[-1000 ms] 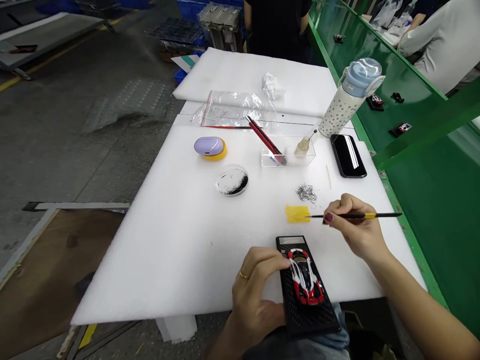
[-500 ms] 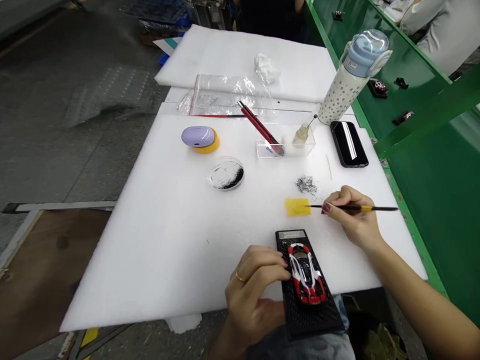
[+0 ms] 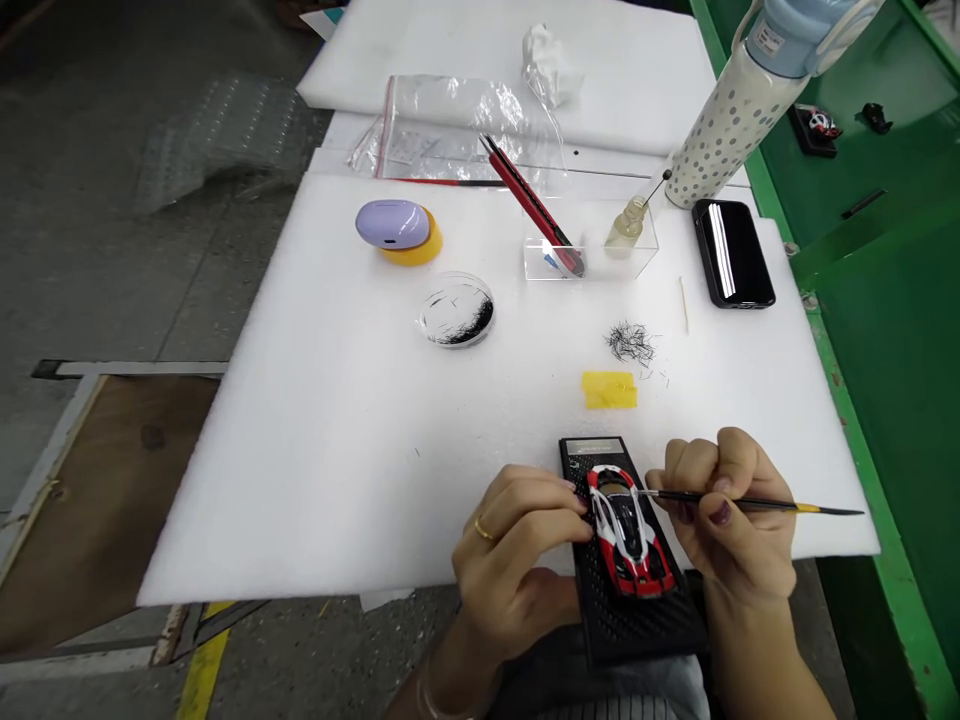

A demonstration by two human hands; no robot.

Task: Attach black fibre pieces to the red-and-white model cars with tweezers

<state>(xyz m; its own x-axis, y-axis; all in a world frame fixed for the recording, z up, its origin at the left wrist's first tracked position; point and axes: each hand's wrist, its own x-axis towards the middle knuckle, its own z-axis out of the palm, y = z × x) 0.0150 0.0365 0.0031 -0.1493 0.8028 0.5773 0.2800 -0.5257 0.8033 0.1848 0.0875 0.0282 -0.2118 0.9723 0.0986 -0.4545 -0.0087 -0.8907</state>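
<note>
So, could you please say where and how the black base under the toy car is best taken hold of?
Likely pinched by the long left edge of the black base, coming from the left: it is a flat slab extending past the toy car, and the brush in the right hand is on the right.

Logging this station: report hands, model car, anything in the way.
Left hand holding black base. Right hand gripping thin tool, tip at model car, contact unclear. Model car upright on black base. Nothing seen blocking tip.
</note>
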